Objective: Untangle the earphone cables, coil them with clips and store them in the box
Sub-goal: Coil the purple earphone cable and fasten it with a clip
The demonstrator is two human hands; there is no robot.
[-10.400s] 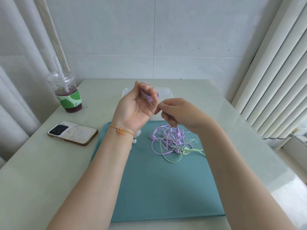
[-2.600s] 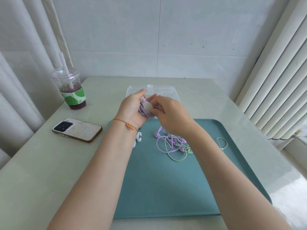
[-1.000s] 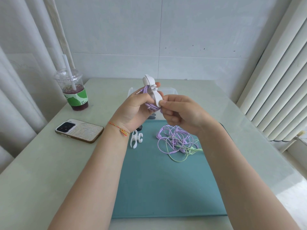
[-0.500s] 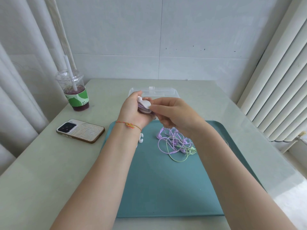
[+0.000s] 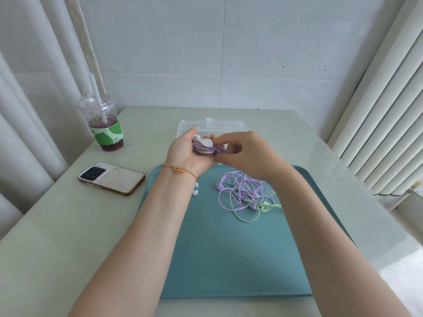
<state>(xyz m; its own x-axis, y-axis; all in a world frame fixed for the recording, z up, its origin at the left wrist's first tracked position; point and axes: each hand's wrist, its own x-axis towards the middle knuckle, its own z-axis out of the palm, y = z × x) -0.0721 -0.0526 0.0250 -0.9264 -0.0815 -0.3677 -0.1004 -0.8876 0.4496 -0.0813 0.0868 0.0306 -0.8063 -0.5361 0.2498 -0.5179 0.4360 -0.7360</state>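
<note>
My left hand [image 5: 186,151] holds a white clip [image 5: 203,144] with a purple earphone cable coiled in it [image 5: 209,149], just in front of the clear plastic box [image 5: 231,125]. My right hand [image 5: 247,153] pinches the purple coil at the clip's right side. On the teal tray [image 5: 229,259] a tangle of purple and green earphone cables [image 5: 246,194] lies below my right wrist. A second white clip [image 5: 195,188] rests on the tray, partly hidden by my left wrist.
A phone [image 5: 111,178] lies on the table left of the tray. A plastic cup with a dark drink and straw [image 5: 104,128] stands at the back left. Curtains hang left, blinds right, a tiled wall behind.
Both hands came down from a raised position and now hold the clip flat in front of the box. The right hand's fingers shifted to the coil's right side.
</note>
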